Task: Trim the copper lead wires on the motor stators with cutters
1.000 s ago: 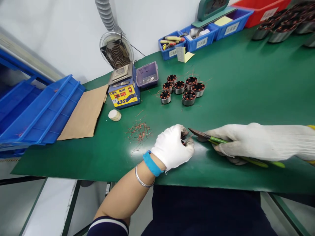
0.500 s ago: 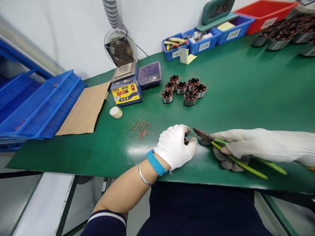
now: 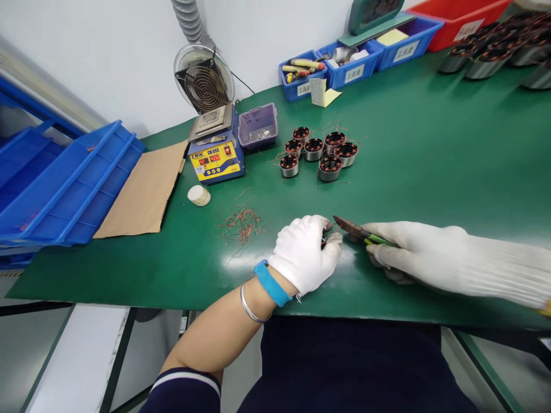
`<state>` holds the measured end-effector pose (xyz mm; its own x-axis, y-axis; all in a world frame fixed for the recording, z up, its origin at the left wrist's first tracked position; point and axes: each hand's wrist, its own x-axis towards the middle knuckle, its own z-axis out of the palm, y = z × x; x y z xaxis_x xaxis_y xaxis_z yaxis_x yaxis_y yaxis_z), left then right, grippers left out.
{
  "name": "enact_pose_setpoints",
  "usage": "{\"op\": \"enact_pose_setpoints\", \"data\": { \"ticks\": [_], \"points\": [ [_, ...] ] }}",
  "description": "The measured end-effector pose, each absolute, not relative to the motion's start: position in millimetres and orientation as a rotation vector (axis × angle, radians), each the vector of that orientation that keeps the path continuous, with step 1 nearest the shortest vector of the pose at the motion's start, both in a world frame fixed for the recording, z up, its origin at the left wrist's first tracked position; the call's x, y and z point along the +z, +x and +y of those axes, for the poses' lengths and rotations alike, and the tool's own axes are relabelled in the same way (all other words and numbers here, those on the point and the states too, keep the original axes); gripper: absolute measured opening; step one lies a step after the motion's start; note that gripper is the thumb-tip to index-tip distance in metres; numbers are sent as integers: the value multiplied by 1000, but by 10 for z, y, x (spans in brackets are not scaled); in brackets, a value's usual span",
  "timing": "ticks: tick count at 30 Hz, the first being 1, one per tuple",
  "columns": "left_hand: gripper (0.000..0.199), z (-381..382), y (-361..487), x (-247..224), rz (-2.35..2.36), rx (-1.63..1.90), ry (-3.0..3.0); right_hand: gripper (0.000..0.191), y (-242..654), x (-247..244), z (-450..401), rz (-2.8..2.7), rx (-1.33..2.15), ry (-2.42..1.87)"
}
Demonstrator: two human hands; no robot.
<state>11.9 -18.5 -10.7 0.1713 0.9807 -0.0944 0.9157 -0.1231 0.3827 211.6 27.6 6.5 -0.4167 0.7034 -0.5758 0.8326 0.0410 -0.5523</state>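
Note:
My left hand (image 3: pixel 305 252), in a white glove, is closed around a motor stator (image 3: pixel 323 242) low over the green table. Only a dark sliver of that stator shows between thumb and fingers. In my gloved right hand (image 3: pixel 404 249) is a pair of green-handled wire cutters (image 3: pixel 349 227). Their dark jaws point left and lie close to the left fingertips; the glove hides most of the handles. Loose copper wire clippings (image 3: pixel 241 225) lie in a heap left of my left hand. Further back stands a group of several wound stators (image 3: pixel 313 150), with thin wire ends around them.
A blue and yellow soldering pot (image 3: pixel 216 163), a purple tray (image 3: pixel 258 126) and a fan (image 3: pixel 205 80) stand at the back left. Blue toolboxes (image 3: pixel 353 71) line the wall. Many stators (image 3: pixel 488 64) sit far right. A white round tub (image 3: pixel 198 195) and cardboard (image 3: pixel 140 189) lie left.
My right hand has turned and closed more over the cutters, so their handles are now mostly covered. The jaws have come nearer to my left fingertips. The view has shifted slightly.

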Motion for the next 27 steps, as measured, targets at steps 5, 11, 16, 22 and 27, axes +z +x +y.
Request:
{"op": "enact_pose_setpoints", "data": {
  "ticks": [5, 11, 16, 22, 27],
  "points": [
    [27, -179, 137, -104, 1829, 252, 2074, 60, 2067, 58, 375, 2309, -799, 1600],
    [32, -168, 148, -85, 1846, 263, 2026, 48, 2151, 16, 422, 2337, -826, 1591],
    [31, -159, 163, -79, 1846, 274, 2015, 43, 2113, 161, 376, 2090, -1228, 1533],
    [33, -174, 176, -79, 1857, 264, 2005, 50, 2155, 272, 317, 1917, -1399, 1609],
    [33, -177, 179, -82, 1865, 270, 2008, 61, 2219, 197, 256, 1895, -1502, 1664]
  ]
}}
